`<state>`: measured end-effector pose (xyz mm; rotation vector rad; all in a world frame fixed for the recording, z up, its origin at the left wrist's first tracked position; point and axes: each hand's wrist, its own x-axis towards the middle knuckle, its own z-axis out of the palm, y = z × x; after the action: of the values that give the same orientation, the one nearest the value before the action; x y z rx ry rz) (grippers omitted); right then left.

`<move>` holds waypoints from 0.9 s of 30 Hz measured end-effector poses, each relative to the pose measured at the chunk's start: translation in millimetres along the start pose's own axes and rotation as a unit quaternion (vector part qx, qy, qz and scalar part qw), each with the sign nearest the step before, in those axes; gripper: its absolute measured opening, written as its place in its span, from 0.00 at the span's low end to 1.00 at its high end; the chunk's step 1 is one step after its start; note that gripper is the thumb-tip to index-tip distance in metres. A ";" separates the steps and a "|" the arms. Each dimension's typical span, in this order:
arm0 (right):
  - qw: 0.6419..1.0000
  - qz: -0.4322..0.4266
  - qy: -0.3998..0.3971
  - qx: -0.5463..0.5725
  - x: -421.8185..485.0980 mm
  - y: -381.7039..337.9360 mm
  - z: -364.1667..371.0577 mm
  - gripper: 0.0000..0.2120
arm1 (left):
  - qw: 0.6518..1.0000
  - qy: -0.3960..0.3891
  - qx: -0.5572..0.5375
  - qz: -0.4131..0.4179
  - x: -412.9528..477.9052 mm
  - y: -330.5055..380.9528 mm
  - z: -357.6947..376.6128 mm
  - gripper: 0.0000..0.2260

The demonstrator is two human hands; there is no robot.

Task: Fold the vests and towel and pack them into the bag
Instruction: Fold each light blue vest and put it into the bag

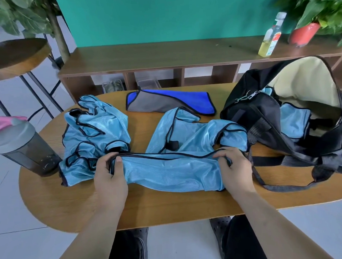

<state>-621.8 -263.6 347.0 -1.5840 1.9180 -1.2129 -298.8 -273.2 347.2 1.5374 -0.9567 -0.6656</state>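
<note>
Near the front edge of the surface point(75, 209), a light-blue vest point(168, 169) with black trim lies stretched sideways between both hands. The left hand point(109, 176) is closed on the vest's left end, thumb on top of the fabric and fingers curled under the trimmed edge. The right hand point(235, 167) pinches the right end the same way, fingers bent tight around the hem. The rest of this vest runs back toward the middle of the surface. A second vest point(95, 131) lies crumpled by the left edge, just beside a grey shaker bottle point(26, 148). A blue and grey towel point(170, 103), folded, sits at the back edge. The black bag point(296, 111) stands open at the right end, with blue fabric point(293, 121) already inside it.
</note>
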 end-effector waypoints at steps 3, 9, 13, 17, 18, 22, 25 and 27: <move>0.999 -0.018 -0.029 -0.039 1.5 3.8 5.8 0.05 | 1.000 0.002 -0.005 -0.004 0.2 -2.1 -0.3 0.07; 0.990 -0.060 -0.047 -0.117 -1.4 6.8 11.9 0.06 | 1.000 0.006 -0.004 -0.005 1.7 -3.1 0.8 0.07; 0.999 -0.030 0.004 -0.025 -2.0 1.8 3.8 0.06 | 1.000 0.010 0.007 0.000 1.7 -3.7 0.4 0.06; 0.996 0.049 0.027 0.064 -2.4 -1.0 -2.7 0.07 | 1.000 0.007 0.015 0.000 2.0 -5.0 1.0 0.06; 0.995 0.064 0.032 0.075 -3.0 -1.8 -2.7 0.08 | 1.000 0.008 0.017 0.001 1.9 -5.2 1.1 0.06; 0.993 0.081 0.051 0.072 -2.8 -0.3 -2.1 0.10 | 1.000 0.010 0.021 0.007 0.9 -3.4 1.2 0.05; 0.995 0.071 0.054 0.051 -1.6 3.4 -1.6 0.12 | 1.000 0.009 0.023 0.008 1.4 -5.8 1.0 0.05; 0.995 0.069 0.059 0.043 -1.2 3.6 -1.6 0.13 | 1.000 0.004 0.025 0.007 2.1 -8.3 0.8 0.06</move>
<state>-624.9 -261.9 344.8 -1.3397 1.9830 -1.3383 -296.7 -275.2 339.2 1.5749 -0.9827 -0.6299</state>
